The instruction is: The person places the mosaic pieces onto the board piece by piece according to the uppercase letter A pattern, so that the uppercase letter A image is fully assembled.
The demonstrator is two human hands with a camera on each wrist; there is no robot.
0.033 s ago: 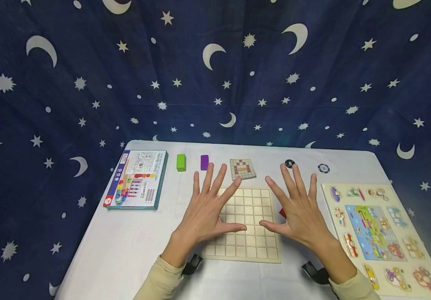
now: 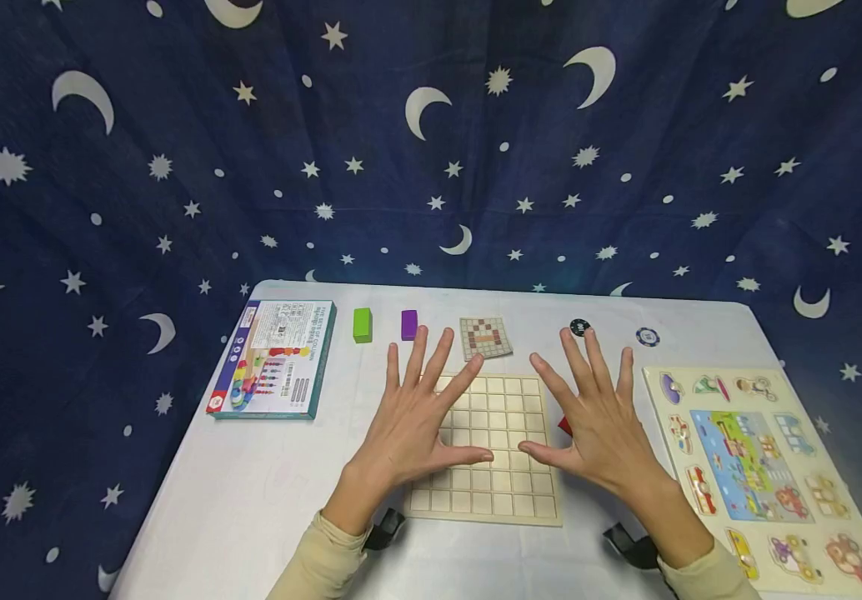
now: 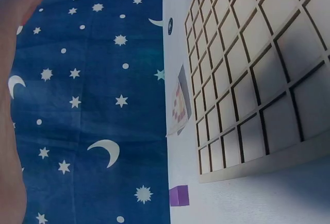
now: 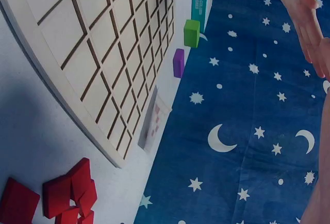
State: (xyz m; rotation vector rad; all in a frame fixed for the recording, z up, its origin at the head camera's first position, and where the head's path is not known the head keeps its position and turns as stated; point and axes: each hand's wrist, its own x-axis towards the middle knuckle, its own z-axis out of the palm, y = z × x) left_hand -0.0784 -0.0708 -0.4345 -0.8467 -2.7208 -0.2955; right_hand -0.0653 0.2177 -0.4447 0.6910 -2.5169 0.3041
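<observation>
Both hands are held with fingers spread above a wooden grid board [image 2: 491,503], and neither holds anything. The left hand [image 2: 407,425] covers part of the board's left side, its thumb pointing inward. Over the right edge is the right hand [image 2: 602,425], its thumb facing the other one. Several red square tiles [image 4: 81,178] lie beside the board in the right wrist view; the right hand mostly hides them in the head view. A card with a brown and orange square pattern [image 2: 485,337] lies just beyond the board.
At the left lies a toy box [image 2: 273,358]. A green block [image 2: 362,325] and a purple block [image 2: 408,325] stand near the back. A black chip [image 2: 578,326] and a blue-white chip [image 2: 647,337] lie back right. A picture puzzle board [image 2: 679,533] occupies the right side.
</observation>
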